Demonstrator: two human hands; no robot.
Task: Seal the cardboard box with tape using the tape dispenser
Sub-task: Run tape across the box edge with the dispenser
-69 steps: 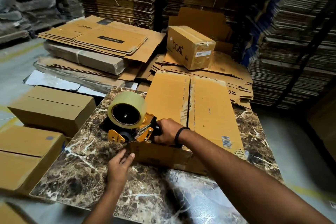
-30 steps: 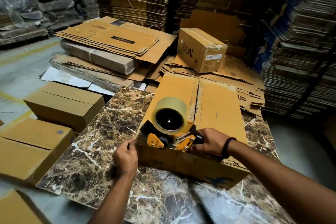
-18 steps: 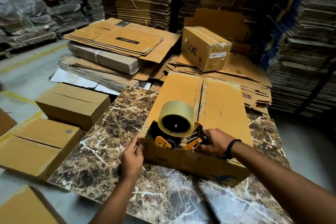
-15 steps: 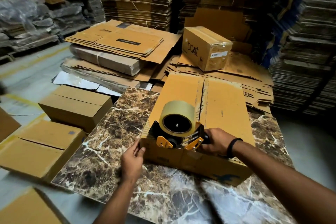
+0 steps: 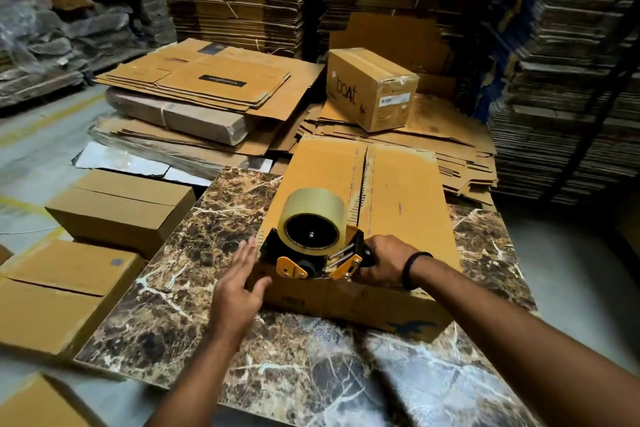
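A long brown cardboard box [image 5: 405,191] lies on the marble tabletop [image 5: 194,246], its two top flaps folded shut with an untaped seam running away from me. At the near end of that seam sits the orange and black tape dispenser [image 5: 313,246], carrying a roll of clear tape. My right hand [image 5: 384,262] is shut around the dispenser's handle. My left hand [image 5: 239,282] rests flat against the box's near left corner, fingers spread.
A sealed "boat" carton [image 5: 372,87] stands on flattened cardboard behind the table. Flat sheets [image 5: 207,80] pile at the back left. Closed boxes [image 5: 117,208] sit on the floor to the left. Tall cardboard stacks [image 5: 568,62] wall in the back and right.
The dispenser has travelled from the marble at the box's left onto the near end of the seam. My left hand has shifted from pinching the corner to pressing flat with fingers spread.
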